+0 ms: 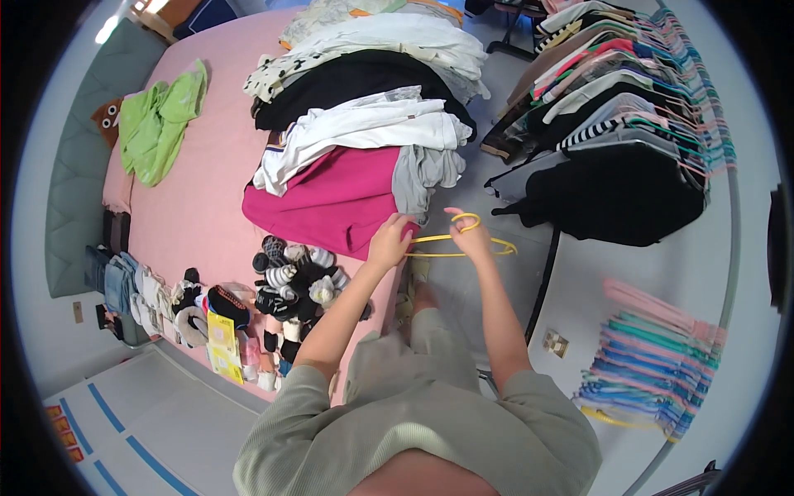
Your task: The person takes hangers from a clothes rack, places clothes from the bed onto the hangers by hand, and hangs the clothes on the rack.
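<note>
Clamps yellow hanger (438,255) in fingers of right hand (472,238), just off right edge of bed (198,207). Holds left hand (389,242) at hanger's left end, beside pink garment (335,198) — cannot tell if fingers-clamped or apart.

Yellow hanger (442,255): slim, bare as far as I can see.
Hook (477,218): curved, showing at the right hand (471,236).
Pose: I read it as stretched sideways, held aloft.
Ends: one at the left hand (390,241), other jutting past the right.

Smooth plastic hanger (438,255), matt cloth bedsheet (211,169)
</note>
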Available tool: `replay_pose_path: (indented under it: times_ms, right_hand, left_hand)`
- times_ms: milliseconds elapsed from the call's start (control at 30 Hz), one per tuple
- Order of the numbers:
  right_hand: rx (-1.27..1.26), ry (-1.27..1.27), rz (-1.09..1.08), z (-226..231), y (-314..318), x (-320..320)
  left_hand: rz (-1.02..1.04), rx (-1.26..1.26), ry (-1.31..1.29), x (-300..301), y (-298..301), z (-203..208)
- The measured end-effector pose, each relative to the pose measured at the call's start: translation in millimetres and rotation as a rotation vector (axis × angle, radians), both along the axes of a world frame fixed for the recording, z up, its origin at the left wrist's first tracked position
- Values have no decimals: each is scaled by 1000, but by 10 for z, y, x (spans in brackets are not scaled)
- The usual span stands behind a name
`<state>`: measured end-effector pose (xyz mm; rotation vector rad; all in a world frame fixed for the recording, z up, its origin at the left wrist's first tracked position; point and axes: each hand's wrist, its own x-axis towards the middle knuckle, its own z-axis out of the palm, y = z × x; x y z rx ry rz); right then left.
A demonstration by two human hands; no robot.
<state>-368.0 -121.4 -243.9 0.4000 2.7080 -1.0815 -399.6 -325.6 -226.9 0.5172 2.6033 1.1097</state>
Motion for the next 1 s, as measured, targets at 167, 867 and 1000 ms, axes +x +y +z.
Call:
replay_pose_path:
  times_ms: [167, 867, 1000]
  right_hand:
    - [-66, -79, 40, -595, -29, -550]
    - [-269, 6, 131, -386, -66, -649]
    - [-350, 271, 75, 157, -204, -468]
  left_hand:
    - [-191, -157, 133, -639, 395, -499]
    - [-78, 274, -170, -1483, 72, 131]
    - [-176, 491, 245, -1189, -83, 775]
